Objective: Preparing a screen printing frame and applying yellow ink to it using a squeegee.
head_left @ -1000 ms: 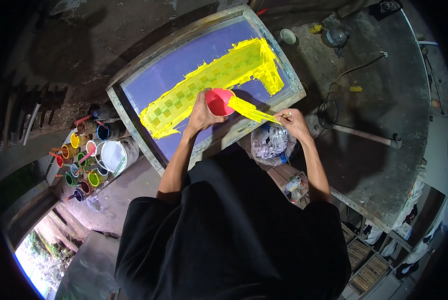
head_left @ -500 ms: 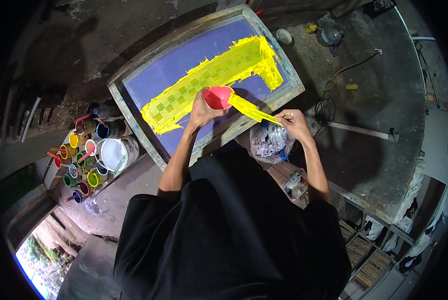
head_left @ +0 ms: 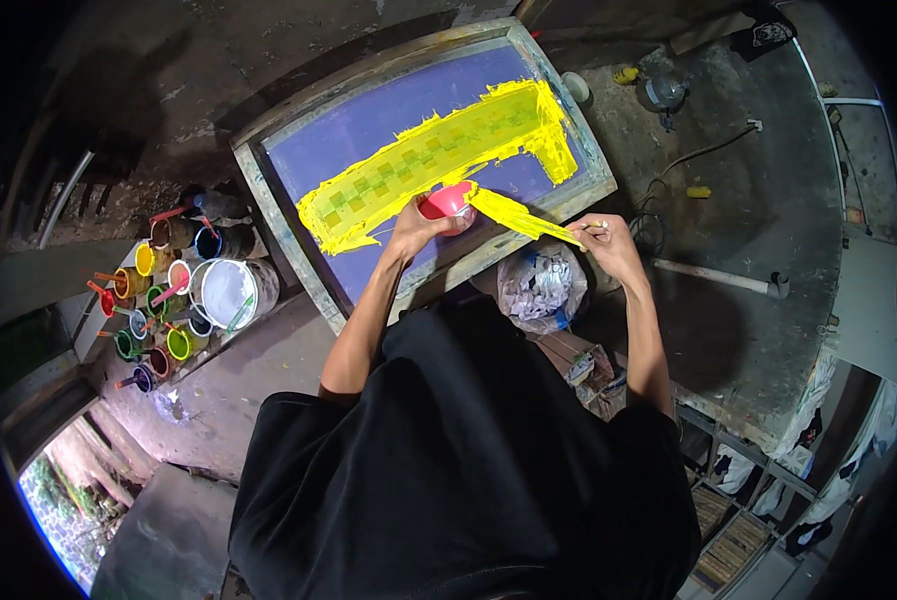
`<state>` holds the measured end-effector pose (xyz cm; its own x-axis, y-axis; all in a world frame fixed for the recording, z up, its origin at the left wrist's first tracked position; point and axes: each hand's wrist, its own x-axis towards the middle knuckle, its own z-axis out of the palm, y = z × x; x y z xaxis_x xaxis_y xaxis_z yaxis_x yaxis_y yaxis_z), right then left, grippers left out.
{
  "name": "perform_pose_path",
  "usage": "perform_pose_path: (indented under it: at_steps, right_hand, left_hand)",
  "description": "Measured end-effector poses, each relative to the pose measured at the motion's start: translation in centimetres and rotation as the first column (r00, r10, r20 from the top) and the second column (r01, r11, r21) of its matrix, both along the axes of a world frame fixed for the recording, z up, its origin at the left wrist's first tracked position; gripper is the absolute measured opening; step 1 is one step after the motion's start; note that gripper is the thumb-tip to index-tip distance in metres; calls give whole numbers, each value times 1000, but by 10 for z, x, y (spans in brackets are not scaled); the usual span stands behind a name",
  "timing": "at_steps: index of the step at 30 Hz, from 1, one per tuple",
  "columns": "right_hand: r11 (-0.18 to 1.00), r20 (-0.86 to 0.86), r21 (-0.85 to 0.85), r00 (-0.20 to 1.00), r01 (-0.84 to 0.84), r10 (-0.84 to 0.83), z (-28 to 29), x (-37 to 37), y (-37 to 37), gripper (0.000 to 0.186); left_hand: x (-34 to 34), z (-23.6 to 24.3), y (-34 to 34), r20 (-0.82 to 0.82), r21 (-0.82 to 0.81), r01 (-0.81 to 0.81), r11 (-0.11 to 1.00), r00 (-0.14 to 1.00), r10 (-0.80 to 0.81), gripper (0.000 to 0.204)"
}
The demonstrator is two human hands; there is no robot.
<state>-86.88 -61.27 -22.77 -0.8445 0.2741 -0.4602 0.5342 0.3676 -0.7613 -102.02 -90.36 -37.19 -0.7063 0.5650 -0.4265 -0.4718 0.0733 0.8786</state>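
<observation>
Cup (head_left: 450, 200) pink inside, spatula (head_left: 520, 216) coated yellow

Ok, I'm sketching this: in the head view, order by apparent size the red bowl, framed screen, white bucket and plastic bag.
1. Framed screen
2. White bucket and plastic bag: too alike to rank
3. Red bowl

Ink (head_left: 556, 150) lies on the screen (head_left: 343, 125), the cup (head_left: 452, 199) over it, paddle (head_left: 523, 216) right of the cup; pots (head_left: 180, 343) stand left, a bag (head_left: 541, 290) nearer, a pipe (head_left: 713, 277) right.
</observation>
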Motion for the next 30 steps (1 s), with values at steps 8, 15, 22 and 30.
perform_pose_path:
  at_steps: [8, 15, 22, 30]
  right_hand:
    - [976, 98, 145, 984, -161, 148, 40, -23, -9, 9]
    - [925, 23, 288, 967, -249, 253, 60, -28, -20, 10]
    - [879, 215, 335, 936, -338, 278, 67, -42, -19, 12]
    - [814, 199, 421, 916, -401, 349, 82, -45, -22, 14]
  left_hand:
    - [19, 7, -9, -294, -139, -42, 989, 956, -1, 93]
    - [17, 17, -17, -261, -271, -2, 963, 963, -71, 98]
    - [25, -7, -14, -245, -87, -21, 996, 969, -1, 91]
    - [22, 9, -16, -167, -101, 52, 994, 983, -69, 98]
